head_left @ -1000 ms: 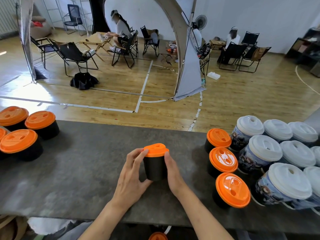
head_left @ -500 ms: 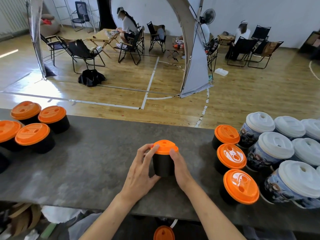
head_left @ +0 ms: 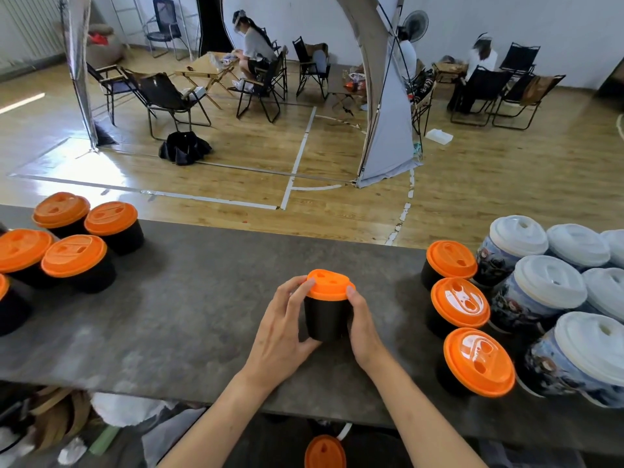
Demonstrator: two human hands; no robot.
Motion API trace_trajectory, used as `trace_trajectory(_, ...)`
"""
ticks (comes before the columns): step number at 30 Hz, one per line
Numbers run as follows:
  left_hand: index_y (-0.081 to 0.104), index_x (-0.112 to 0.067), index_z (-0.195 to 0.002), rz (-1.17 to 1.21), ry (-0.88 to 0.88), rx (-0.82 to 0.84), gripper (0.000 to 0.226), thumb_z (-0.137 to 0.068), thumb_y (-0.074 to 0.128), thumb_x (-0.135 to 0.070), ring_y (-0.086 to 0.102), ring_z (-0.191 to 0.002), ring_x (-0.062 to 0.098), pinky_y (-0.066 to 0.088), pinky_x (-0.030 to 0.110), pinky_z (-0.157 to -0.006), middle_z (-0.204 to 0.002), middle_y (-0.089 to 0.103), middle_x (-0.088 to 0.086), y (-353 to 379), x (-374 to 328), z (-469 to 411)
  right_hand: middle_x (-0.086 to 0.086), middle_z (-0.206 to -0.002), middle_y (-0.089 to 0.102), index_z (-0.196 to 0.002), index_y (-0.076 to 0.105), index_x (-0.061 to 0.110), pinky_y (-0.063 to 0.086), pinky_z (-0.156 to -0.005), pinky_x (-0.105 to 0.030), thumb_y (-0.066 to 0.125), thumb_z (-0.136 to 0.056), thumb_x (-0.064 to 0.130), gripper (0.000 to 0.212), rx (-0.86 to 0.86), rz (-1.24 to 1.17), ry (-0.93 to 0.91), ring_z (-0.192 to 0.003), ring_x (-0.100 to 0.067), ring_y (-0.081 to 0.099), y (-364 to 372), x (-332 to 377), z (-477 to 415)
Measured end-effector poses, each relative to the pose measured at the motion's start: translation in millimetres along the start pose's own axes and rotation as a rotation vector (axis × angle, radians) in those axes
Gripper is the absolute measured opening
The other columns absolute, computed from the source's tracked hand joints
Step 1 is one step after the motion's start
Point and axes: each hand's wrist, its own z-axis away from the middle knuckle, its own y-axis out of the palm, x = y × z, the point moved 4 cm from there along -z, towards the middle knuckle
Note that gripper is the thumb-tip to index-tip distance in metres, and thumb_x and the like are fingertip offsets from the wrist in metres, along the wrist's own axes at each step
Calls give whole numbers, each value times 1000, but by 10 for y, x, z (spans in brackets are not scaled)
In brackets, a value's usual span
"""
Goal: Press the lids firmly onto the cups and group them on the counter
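Two hands wrap one black cup (head_left: 326, 320), upright mid-way along the grey surface (head_left: 202, 315). The left hand (head_left: 280, 329) curls round its side, fingertips on the orange lid (head_left: 329, 285) rim. The right hand (head_left: 363, 327) grips the opposite side, thumb tip at the rim. Far left, a cluster of orange-lidded cups (head_left: 74, 256). To the right, a row of three more (head_left: 461, 304), just beside the white-lidded printed cups (head_left: 540, 288).

- You can read no text, label, brand, number or sign anywhere in this view.
- Orange lids (head_left: 460, 303): you see raised moulded shapes on top, too blurred to read as lettering.
- Printed cups (head_left: 513, 304) at your right: the walls carry dark blue artwork; any wording in it is too small to tell.
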Motion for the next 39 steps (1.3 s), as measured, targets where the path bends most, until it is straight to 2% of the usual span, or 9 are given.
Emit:
trace_trajectory(4,26,-29,-157,-36,-39,-28,87,-83,70,-42,45,-128,12,55,41,-99,-151,33,2,-35,42,-3,7,-125,68,-133,59,28,50,-95,-20,46,-84,79,73,40,96,16,-118,-10,63,59,11,18)
trace_trajectory(8,26,-21,-154,4,-11,-16,89,-82,77,-34,43,-136,13,50,37,-106,-154,32,1,5,22,8,-2,-122,69,-130,61,18,51,-90,-22,45,-83,68,70,36,37,20,-114,-13,63,39,13,8)
trace_trajectory(11,28,-26,-152,-16,-9,-27,88,-81,79,-32,47,-132,18,53,41,-101,-152,33,2,-1,35,16,2,-126,67,-133,59,23,52,-91,-20,46,-85,76,73,74,52,21,-116,-10,63,47,29,30)
trace_trajectory(14,30,-28,-151,-16,-25,-34,81,-83,72,-36,44,-129,12,54,39,-99,-151,33,4,-30,31,7,5,-128,65,-136,55,29,52,-96,-24,51,-76,85,82,68,106,39,-119,-11,62,69,9,18)
trace_trajectory(17,28,-23,-152,46,-21,5,83,-83,74,-35,35,-140,0,44,26,-111,-155,31,1,-7,6,2,-1,-122,68,-129,60,23,51,-95,-29,50,-81,71,69,42,55,29,-115,-16,63,24,-23,10)
trace_trajectory(25,31,-26,-153,-27,8,-4,81,-85,74,-29,49,-132,22,54,42,-101,-153,35,7,-11,25,16,-3,-130,64,-135,56,23,49,-106,-39,53,-78,83,83,34,43,47,-122,-19,60,15,-49,-5)
trace_trajectory(29,28,-22,-155,-23,36,31,79,-87,68,-32,45,-140,20,50,43,-108,-157,34,6,16,-33,11,-9,-132,61,-136,56,20,47,-106,-41,49,-83,72,74,0,-10,33,-125,-26,56,-46,-79,-7)
trace_trajectory(34,32,-25,-154,-45,-5,-1,86,-81,79,-20,49,-131,20,53,44,-102,-153,38,7,-12,29,21,0,-134,62,-140,52,23,50,-103,-30,53,-77,85,88,30,60,32,-124,-14,59,9,-64,-4)
trace_trajectory(39,27,-25,-154,-42,18,41,80,-86,67,-35,49,-134,21,48,35,-108,-155,35,4,9,-36,14,-10,-127,64,-135,58,19,53,-100,-41,52,-82,70,73,32,-13,46,-118,-26,61,-27,-67,-9)
